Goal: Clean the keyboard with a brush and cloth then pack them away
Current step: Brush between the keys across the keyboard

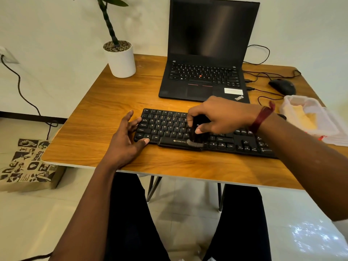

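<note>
Starting at the left, we find the left hand (126, 137) lying loose on the wooden table (90, 117), fingers spread and straight against the left end of the keyboard (165, 127) and the thumb on its near left corner. It steadies the board without closing on anything. The black keyboard lies near the table's front edge, its long axis running left to right, with the right end a little nearer to us than the left. About midway along it stands the brush (197, 137), its dark handle rising into the palm above and its grey bristles touching the space bar on the near row. The right hand (223, 115) curls round that handle from above and grips it, so the brush is the only tool in use. We judge that the brushing step is under way and that the coming stroke turns on the board's axis: unswept keys lie both to the left, toward the bracing hand, and to the right, under the right forearm, so the brush should travel along the rows. Furthest right, just beside the keyboard's right end, sits a clear plastic container (328, 129) with what looks like a yellow cloth (299, 113) inside, nearer the right hand than the left.
</note>
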